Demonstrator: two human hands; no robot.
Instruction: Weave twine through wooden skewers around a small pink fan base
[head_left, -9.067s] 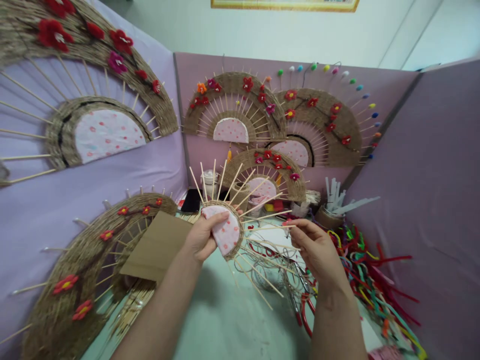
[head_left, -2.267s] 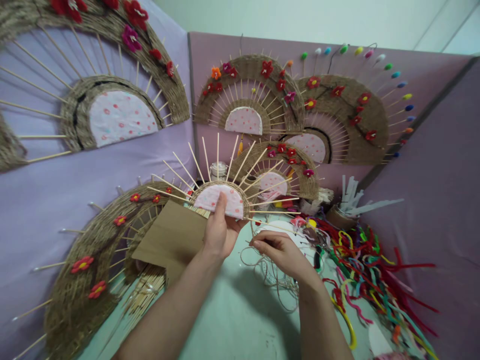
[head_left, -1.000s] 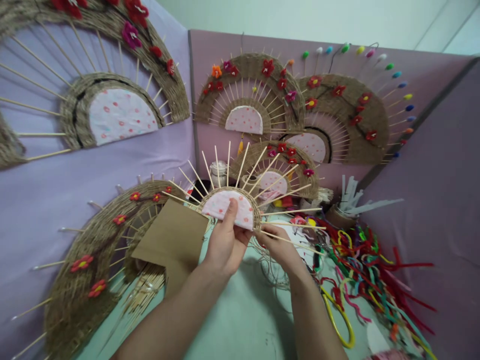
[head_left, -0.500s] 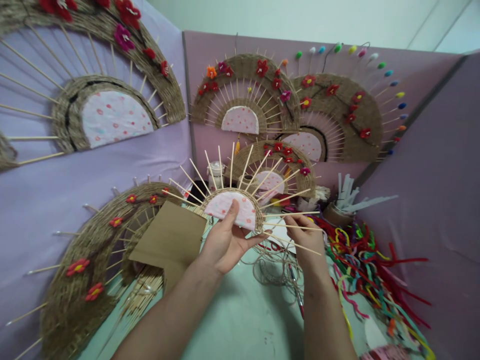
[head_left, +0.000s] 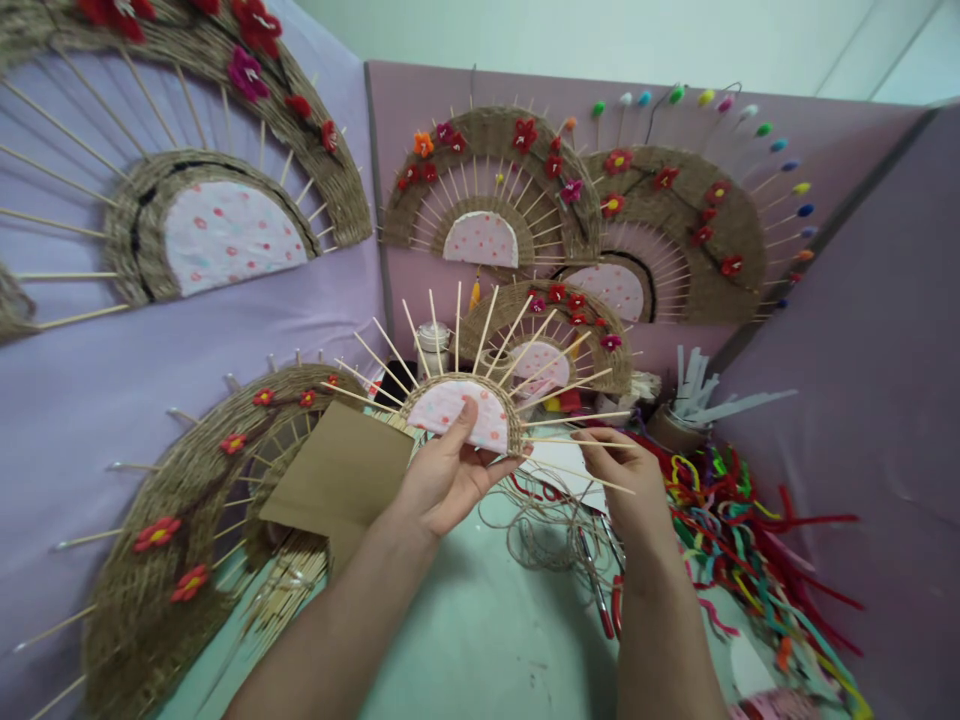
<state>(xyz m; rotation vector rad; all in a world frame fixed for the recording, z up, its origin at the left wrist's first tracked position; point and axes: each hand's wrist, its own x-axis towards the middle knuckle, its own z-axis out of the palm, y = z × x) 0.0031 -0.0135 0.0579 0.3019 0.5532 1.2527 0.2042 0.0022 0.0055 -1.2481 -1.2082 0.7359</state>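
My left hand [head_left: 444, 478] grips a small half-round woven fan [head_left: 459, 412] from below, its thumb flat on the pink-spotted white cloth face. Bare wooden sticks [head_left: 491, 330] radiate from the fan's edge, which is bound with rows of twine. At the fan's right end, my right hand [head_left: 626, 475] is closed in a pinch among the lowest sticks, apparently on the thin twine; its fingers partly hide the strand. Below the hands, loose loops of twine [head_left: 536, 545] lie on the table beside a pen-like tool [head_left: 595, 585] and a red-handled tool [head_left: 616, 605].
Finished woven fans with felt flowers hang on the partitions, such as this one [head_left: 555, 125]; another fan [head_left: 142, 480] leans at left. Brown cardboard [head_left: 337, 470] covers part of a stick bundle [head_left: 289, 580]. Colourful pipe cleaners [head_left: 750, 560] and a cup of white sticks [head_left: 675, 425] are at right.
The fan in my left hand has shifted slightly left and up. My right hand has moved a little to the right, away from the fan, still pinched.
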